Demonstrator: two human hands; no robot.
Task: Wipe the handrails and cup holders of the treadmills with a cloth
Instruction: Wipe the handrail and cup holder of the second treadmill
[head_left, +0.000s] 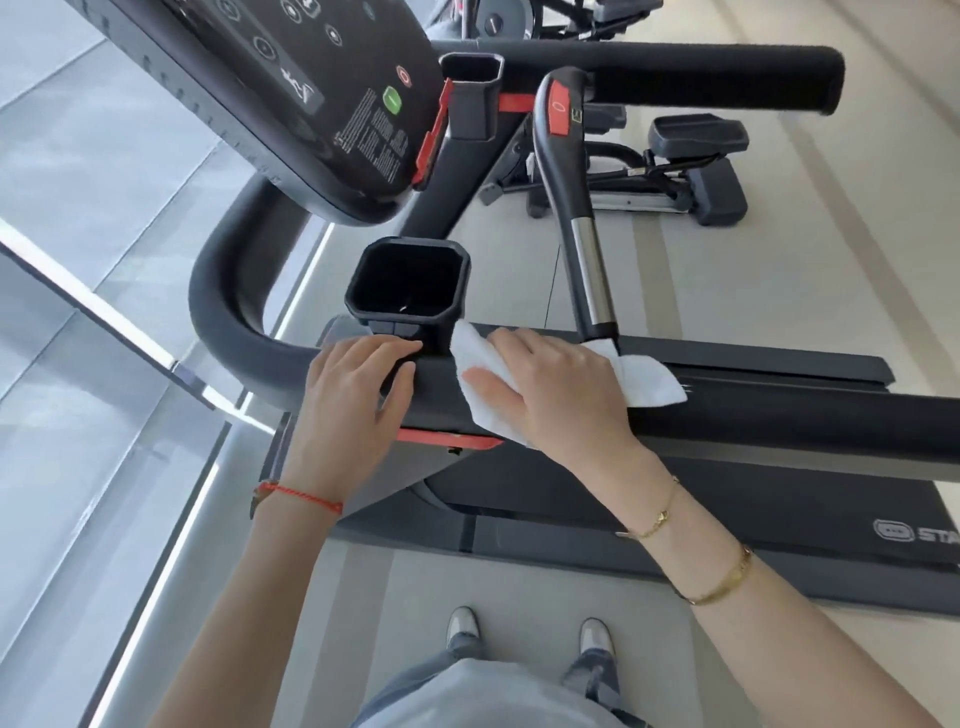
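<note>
A black padded handrail (779, 415) of the treadmill runs across the middle of the view. My right hand (550, 384) lies flat on a white cloth (644, 379) and presses it onto the rail, fingers spread. A black square cup holder (408, 283) sits just above the rail's left end. My left hand (353, 400) rests on the rail at the holder's bracket, fingers slightly bent over it. A second cup holder (471, 70) and the far handrail (675, 78) lie beyond the console.
The console (291, 93) with its buttons hangs at the upper left. A grey lever with a red button and chrome shaft (566, 171) slants down to the rail. The treadmill belt (675, 509) lies below. Another exercise machine (691, 171) stands behind, glass panels at left.
</note>
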